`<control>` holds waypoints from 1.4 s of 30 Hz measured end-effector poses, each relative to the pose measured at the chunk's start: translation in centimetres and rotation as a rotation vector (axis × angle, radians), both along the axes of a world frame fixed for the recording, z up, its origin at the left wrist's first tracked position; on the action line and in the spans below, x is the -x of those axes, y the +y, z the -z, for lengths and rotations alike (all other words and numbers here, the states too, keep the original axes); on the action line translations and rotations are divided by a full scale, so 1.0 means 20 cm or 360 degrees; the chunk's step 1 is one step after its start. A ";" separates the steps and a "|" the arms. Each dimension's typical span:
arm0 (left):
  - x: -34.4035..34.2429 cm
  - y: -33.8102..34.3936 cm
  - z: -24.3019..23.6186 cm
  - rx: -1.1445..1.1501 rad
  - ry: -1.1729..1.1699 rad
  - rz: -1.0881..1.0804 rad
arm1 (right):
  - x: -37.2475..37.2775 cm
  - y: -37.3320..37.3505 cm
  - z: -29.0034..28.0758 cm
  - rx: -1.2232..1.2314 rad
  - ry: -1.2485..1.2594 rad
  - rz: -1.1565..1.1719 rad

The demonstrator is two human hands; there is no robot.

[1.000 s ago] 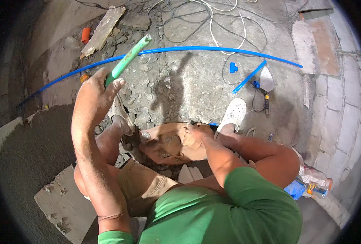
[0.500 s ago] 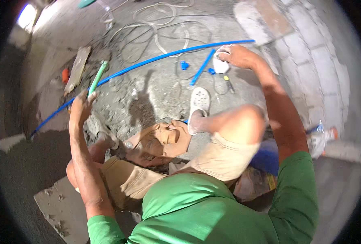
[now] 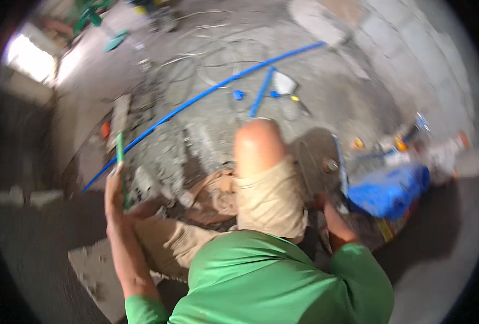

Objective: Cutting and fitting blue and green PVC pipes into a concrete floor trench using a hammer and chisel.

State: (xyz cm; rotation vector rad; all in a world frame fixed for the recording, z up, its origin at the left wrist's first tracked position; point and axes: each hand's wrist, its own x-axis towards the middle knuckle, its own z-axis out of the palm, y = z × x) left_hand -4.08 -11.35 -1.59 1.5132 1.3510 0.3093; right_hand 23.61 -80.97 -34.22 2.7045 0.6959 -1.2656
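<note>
My left hand (image 3: 115, 181) is wrapped round a green pipe (image 3: 120, 148), which sticks up past the fingers. Close by, a long blue pipe (image 3: 196, 100) runs slantwise across the rough floor. Low beside my bent right knee is my right hand (image 3: 319, 202), dark and smeared, its fingers not distinguishable. It is near a blue plastic bundle (image 3: 390, 191). Farther off lie a short blue pipe (image 3: 261, 93), a white flat piece (image 3: 284, 83), two blue fittings (image 3: 238, 95) and a small yellow-and-dark tool (image 3: 299, 102).
Loose clear hose (image 3: 212, 70) coils at the back. A wooden board (image 3: 119, 121) and an orange object (image 3: 105, 129) lie at left. Crumpled brown paper (image 3: 212, 197) is between my legs, and a block wall (image 3: 412, 48) rises at right. Plastic bottles and bags (image 3: 439, 154) sit on the right.
My right hand has left the white piece and come down and back beside my right thigh. The right knee has swung inward. My left hand keeps the green pipe, and the view has shifted.
</note>
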 end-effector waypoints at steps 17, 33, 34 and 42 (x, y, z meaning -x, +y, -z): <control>0.25 -0.02 -0.61 -0.0008 -0.0757 -0.0637 | 0.40 0.43 -0.20 -0.0560 0.0098 -0.0064; -0.23 -0.23 0.64 0.0808 -0.0371 -0.0350 | 0.08 0.20 -0.92 -0.1177 -0.0203 0.0248; -0.26 -0.27 0.74 0.0835 -0.0264 -0.0325 | 0.04 0.19 -0.99 -0.1114 -0.0484 -0.0313; -0.19 -0.48 1.40 0.0697 0.0414 0.0220 | 0.12 0.73 -1.93 -0.1445 -0.0502 0.1333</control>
